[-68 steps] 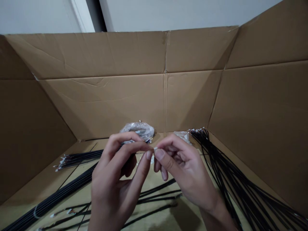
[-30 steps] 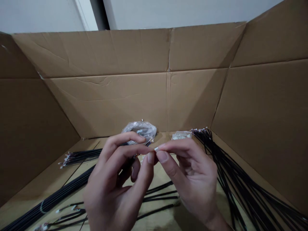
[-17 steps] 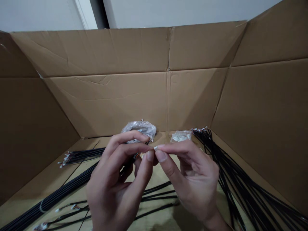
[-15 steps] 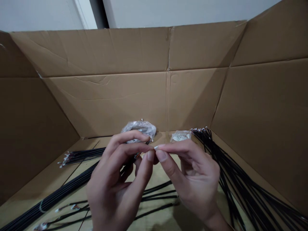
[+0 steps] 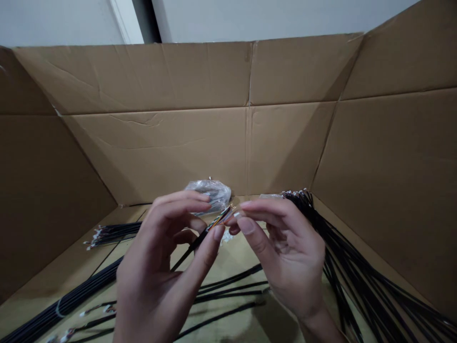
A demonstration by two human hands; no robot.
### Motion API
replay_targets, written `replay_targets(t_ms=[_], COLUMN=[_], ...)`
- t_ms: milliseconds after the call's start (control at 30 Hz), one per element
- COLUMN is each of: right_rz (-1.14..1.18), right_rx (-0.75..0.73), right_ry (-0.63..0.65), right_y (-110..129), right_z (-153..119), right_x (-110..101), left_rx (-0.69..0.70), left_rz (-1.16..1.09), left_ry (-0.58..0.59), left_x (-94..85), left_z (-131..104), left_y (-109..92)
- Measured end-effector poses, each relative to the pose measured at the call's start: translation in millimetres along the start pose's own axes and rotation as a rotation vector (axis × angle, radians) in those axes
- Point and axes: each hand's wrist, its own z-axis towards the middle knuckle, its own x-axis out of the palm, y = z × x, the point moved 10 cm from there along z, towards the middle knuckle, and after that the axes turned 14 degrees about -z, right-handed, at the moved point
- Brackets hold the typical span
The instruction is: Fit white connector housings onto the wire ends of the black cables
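Observation:
My left hand (image 5: 167,257) holds a black cable (image 5: 193,247) between thumb and fingers, near its stripped end. Several thin coloured wires (image 5: 222,216) fan out of that end, pointing up and right, with small metal tips. Just right of the tips, my right hand (image 5: 282,247) pinches a small white connector (image 5: 237,215) between thumb and fingers. The connector looks apart from the wire tips. Small white pieces (image 5: 227,236) lie on the surface behind the hands.
Bundled black cables (image 5: 71,290) lie at the left, a smaller bundle (image 5: 117,233) behind them. Loose cables (image 5: 228,281) lie below the hands, and many more (image 5: 360,267) at the right. A clear plastic bag (image 5: 214,193) rests before the cardboard wall (image 5: 160,152).
My left hand has shifted left and its index finger has lifted, so the coloured wires now show. The right fingers have parted from the left ones, keeping the white connector.

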Motion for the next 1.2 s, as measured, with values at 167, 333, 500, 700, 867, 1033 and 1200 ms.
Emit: replay_targets(t_ms=[167, 333, 500, 700, 867, 1033, 1200], right_rz=[0.009, 0.149, 0.438, 0.374, 0.367, 0.369, 0.325], right_rx=[-0.048, 0.007, 0.190, 0.384, 0.456, 0.485, 0.469], right_ry=[0.033, 0.107, 0.191, 0.242, 0.268, 0.274, 0.253], right_y=[3, -2, -18, -34, -35, -35, -33], right_z=[0, 2, 4, 6, 4, 3, 4], right_x=[0, 5, 19, 26, 30, 32, 29], left_rx=[-0.063, -0.112, -0.091, -0.043, -0.044, -0.070, -0.032], left_rz=[-0.028, -0.086, -0.100, -0.095, -0.070, -0.068, -0.067], left_ry=[0.074, 0.073, 0.029, 0.023, 0.002, 0.000, 0.022], left_x=[-4.9, -1.4, 1.1, -1.5, -0.1, 1.9, 0.6], left_z=[7, 10, 7, 8, 6, 4, 3], left_y=[9, 15, 5, 4, 5, 6, 11])
